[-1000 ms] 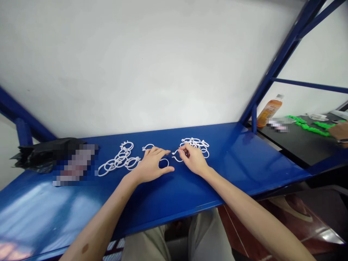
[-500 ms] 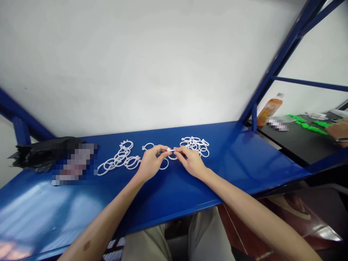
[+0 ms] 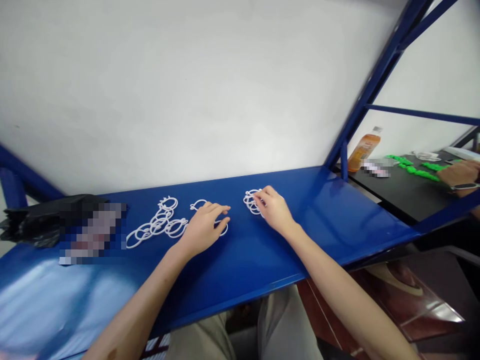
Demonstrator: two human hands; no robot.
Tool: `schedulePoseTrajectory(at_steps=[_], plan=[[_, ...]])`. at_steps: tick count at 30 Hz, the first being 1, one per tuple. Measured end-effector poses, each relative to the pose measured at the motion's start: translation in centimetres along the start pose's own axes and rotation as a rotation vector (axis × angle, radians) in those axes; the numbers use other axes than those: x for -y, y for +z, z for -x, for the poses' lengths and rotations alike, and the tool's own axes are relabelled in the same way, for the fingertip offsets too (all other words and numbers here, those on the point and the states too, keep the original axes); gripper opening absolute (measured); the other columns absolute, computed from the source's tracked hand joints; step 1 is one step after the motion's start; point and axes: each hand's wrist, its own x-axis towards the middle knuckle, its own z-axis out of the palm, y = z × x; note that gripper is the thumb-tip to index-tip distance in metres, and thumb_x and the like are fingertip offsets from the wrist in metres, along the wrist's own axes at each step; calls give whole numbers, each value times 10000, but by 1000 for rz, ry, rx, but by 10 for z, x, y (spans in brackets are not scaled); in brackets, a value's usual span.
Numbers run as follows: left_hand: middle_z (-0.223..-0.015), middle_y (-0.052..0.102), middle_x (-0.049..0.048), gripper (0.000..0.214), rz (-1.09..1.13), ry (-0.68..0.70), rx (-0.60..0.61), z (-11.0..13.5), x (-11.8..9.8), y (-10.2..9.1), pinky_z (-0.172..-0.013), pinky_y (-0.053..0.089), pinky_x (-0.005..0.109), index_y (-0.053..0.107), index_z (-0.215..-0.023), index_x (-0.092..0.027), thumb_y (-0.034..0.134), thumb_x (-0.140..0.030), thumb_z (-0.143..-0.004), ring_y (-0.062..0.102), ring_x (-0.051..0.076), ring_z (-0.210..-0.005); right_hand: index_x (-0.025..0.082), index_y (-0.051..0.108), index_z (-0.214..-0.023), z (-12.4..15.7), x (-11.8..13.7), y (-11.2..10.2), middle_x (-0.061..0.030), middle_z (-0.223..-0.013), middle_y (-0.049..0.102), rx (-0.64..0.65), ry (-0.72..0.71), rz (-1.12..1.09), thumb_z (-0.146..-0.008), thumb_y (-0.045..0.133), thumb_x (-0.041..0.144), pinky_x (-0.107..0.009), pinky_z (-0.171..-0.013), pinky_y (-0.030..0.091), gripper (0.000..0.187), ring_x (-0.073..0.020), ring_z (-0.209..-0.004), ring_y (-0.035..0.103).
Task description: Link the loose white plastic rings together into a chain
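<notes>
My left hand (image 3: 204, 227) lies flat on 1 white ring (image 3: 225, 229); my right hand (image 3: 273, 210) fingers the ring pile (image 3: 249, 202), grip hidden; tangles could snag.

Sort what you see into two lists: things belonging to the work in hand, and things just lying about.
In hand: left hand on a white ring; right hand on the ring pile; ring chain.
Lying about: black bag; orange bottle; green pieces by another person's hand.
</notes>
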Motion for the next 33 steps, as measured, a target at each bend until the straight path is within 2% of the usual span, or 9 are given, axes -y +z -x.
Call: schedulePoseTrajectory(at_steps=[4,8,12,16,23,28,33], plan=[[-1148,684,76,305,-211,12,120,6,9,-9,-945,436,479,665,-1113,-228,482,-207,-870,576,275,-1066,187,700,-1053,-1,-49,-22,-53,-908,680,-58,280,26,-912,601,184,-309,-763,516,172,-178,-765,640],[-1120,673,70,239,-254,0,174,8,14,-11,-957,409,496,657,-1043,-238,508,-239,-856,566,283,-1059,213,703,-890,4,-73,-34,-17,-849,717,64,395,19,-872,638,194,-286,-732,491,71,-167,-756,645],[-1066,672,71,168,-236,-5,164,7,17,-8,-918,410,471,634,-971,-230,491,-240,-884,572,269,-1006,221,706,-863,8,-74,-35,-9,-873,740,169,419,-11,-871,633,207,-268,-751,490,74,-154,-773,660],[-1005,677,66,156,-204,-18,134,6,19,-4,-908,406,462,622,-902,-229,468,-253,-913,576,266,-979,219,718,-935,9,-72,-34,-23,-930,753,224,450,14,-893,609,234,-270,-776,499,118,-163,-807,673],[-1040,671,100,192,-283,-72,81,6,19,-6,-916,389,478,636,-981,-223,534,-359,-893,571,312,-1035,211,723,-1000,8,-70,-36,-47,-958,737,214,486,77,-891,576,240,-262,-774,491,185,-165,-821,668],[-972,655,89,99,-358,-74,123,6,18,-9,-879,387,458,610,-878,-223,537,-289,-864,557,305,-1007,211,726,-999,9,-70,-37,-61,-981,725,203,524,159,-891,559,249,-267,-751,471,203,-171,-814,660],[-959,662,69,99,-314,-66,129,6,17,-7,-863,375,436,590,-894,-229,502,-273,-898,565,279,-972,214,730,-1007,9,-68,-37,-63,-973,735,212,550,203,-886,554,237,-270,-734,466,215,-196,-854,671]])
